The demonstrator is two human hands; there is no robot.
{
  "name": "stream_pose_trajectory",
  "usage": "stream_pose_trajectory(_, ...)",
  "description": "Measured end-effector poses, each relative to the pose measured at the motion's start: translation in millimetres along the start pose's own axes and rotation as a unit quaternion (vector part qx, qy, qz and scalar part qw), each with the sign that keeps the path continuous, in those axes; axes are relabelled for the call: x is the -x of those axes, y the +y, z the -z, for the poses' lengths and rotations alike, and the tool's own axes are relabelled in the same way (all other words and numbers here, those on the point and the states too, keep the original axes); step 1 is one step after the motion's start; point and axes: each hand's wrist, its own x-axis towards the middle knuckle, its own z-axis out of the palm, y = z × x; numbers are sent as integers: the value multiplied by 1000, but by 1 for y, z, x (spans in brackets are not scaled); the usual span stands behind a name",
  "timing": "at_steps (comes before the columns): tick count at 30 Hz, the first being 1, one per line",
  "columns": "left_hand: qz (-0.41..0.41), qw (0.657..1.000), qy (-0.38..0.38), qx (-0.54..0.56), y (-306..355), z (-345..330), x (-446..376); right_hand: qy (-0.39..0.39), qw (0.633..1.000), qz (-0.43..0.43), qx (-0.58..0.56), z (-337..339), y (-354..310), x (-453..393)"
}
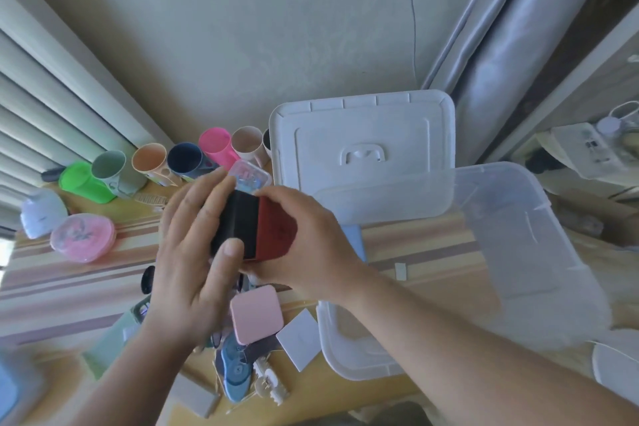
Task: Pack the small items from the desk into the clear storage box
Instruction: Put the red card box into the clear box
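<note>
Head view: both hands meet above the middle of the striped worktop (76, 273), holding a small stack of items together. The left hand (193, 263) lies on the left of a black case (235, 218), its fingers (230, 254) pressed together along the case with the thumb on its near end. The right hand (311, 249) wraps a dark red case (276, 235) from the right, fingers curled shut on it. A small clear case (250, 178) with pink contents sits at the far end of the stack, touched by the left fingertips. The clear storage box (518, 235) stands open to the right, its white lid (363, 142) leaning behind it. On the near worktop lie a pink square case (256, 315) and a white card (299, 339). A row of coloured cups (148, 162) stands at the far left.
</note>
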Motion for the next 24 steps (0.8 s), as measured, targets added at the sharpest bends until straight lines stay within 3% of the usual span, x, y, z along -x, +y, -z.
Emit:
stream_pose_trajectory(3,-33,995,-29,93,27,-12,-11,-6,1000,27,-5,51,-1,12)
stream_pose_trajectory(6,-39,984,-143,103,38,-62,3,-42,994,-11,98,96,43,43)
stream_pose_trajectory(8,-29,961,-268,60,35,-101,18,-94,979,-91,158,113,81,73)
stream_pose_trajectory(10,-55,917,-392,-57,27,-134,32,-179,945,-176,210,119,109,101)
stream_pose_trajectory(12,-101,884,-441,-115,22,-151,36,-277,890,-217,290,116,129,118)
stream_pose_trajectory(14,-104,895,-424,-89,14,-156,34,-338,839,-242,351,108,145,118)
stream_pose_trajectory(17,-118,915,-374,-94,2,-163,34,-371,814,-284,345,91,163,106)
stream_pose_trajectory(20,-98,927,-351,-85,-2,-165,38,-373,829,-317,269,77,179,104)
stream_pose_trajectory(22,-97,936,-328,-79,-1,-165,42,-311,863,-354,184,73,187,108)
stream_pose_trajectory(24,-90,945,-306,-74,1,-165,44,-252,874,-378,173,73,195,111)
